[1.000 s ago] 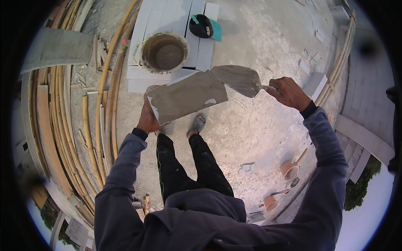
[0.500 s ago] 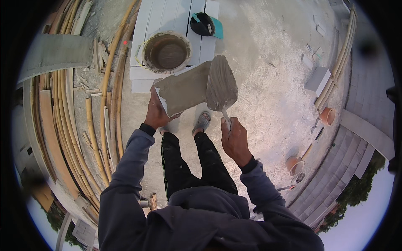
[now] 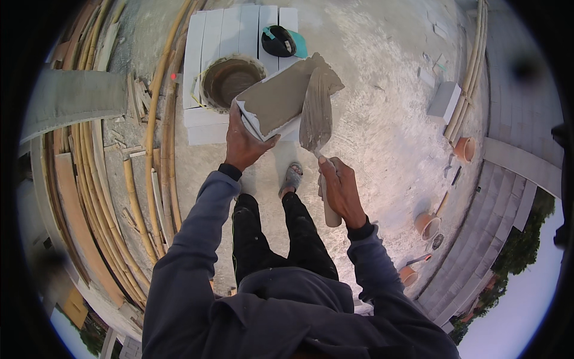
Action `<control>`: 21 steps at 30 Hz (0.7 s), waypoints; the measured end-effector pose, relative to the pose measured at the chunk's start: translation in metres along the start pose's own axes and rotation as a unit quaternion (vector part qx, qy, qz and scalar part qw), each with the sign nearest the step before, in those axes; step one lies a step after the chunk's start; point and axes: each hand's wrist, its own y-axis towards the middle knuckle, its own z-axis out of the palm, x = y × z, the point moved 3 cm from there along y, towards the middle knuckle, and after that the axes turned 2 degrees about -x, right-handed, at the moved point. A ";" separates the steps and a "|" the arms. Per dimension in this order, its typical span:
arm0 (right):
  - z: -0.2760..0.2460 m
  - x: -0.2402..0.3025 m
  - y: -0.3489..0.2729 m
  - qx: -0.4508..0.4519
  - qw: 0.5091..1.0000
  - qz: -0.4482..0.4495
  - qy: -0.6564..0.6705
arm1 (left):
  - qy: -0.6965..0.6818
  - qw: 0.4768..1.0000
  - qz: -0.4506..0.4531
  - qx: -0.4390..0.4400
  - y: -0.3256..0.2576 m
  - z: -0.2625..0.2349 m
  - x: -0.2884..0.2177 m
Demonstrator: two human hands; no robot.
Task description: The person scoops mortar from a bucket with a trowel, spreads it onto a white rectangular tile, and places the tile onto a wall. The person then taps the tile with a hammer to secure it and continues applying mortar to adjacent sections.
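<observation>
Well, the right hand [image 3: 341,190] is closed round a trowel [image 3: 317,113], its blade at the right end of a paste-smeared block [image 3: 272,102]; the left hand [image 3: 246,143], partly curled, clasps the left end. Just past, I see a bucket [image 3: 205,90], then a cap [image 3: 277,43] on white slabs [image 3: 230,30].

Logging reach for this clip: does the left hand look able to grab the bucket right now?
Probably not: the left hand is near the bucket but occupied gripping the coated block, which covers part of the bucket's rim in this view.
</observation>
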 end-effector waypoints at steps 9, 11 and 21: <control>0.019 0.041 -0.060 0.089 0.983 0.009 -0.159 | -0.024 0.999 0.031 -0.032 0.010 -0.006 0.014; 0.028 0.053 -0.035 0.045 0.991 0.005 -0.125 | -0.023 0.999 0.013 -0.028 0.009 -0.004 0.015; 0.005 0.011 -0.056 0.120 0.961 0.044 -0.246 | -0.005 1.000 -0.013 -0.018 0.016 0.000 0.000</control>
